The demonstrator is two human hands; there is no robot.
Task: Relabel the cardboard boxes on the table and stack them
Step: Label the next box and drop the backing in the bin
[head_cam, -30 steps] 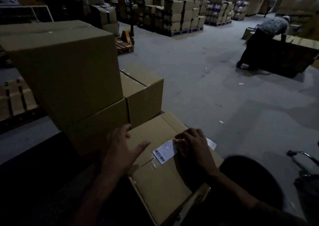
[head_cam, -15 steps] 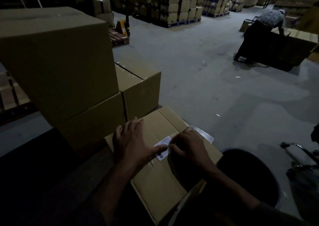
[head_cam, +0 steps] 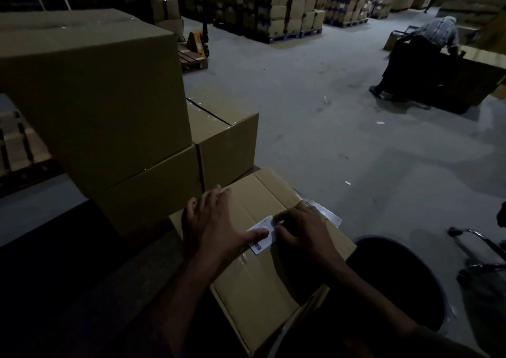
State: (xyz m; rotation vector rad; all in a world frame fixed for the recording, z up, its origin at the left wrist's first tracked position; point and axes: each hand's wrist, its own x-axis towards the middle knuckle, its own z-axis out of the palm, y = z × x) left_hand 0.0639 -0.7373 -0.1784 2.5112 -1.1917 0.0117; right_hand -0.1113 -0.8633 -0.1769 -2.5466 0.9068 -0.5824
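A sealed cardboard box (head_cam: pixel 260 286) lies in front of me on the dark table. On its top is a white barcode label (head_cam: pixel 261 245). My left hand (head_cam: pixel 213 223) lies flat on the box, fingers straight, and its thumb presses the label's left part. My right hand (head_cam: pixel 301 229) is at the label's right end, its curled fingertips pinching that edge. To the left stand stacked boxes: a large one (head_cam: pixel 95 89) on a lower one (head_cam: pixel 147 190), with another box (head_cam: pixel 227 144) beside them.
A dark round bin (head_cam: pixel 397 275) stands just right of the box, and a white sheet (head_cam: pixel 328 216) lies by its far corner. A metal cart frame (head_cam: pixel 476 245) is at far right. A person (head_cam: pixel 427 48) bends over boxes across the floor. Palletised boxes (head_cam: pixel 287 7) and a yellow pallet jack (head_cam: pixel 197 43) stand behind.
My left hand has slid right across the box top and its thumb now lies on the label. My right hand has stayed at the label's right end.
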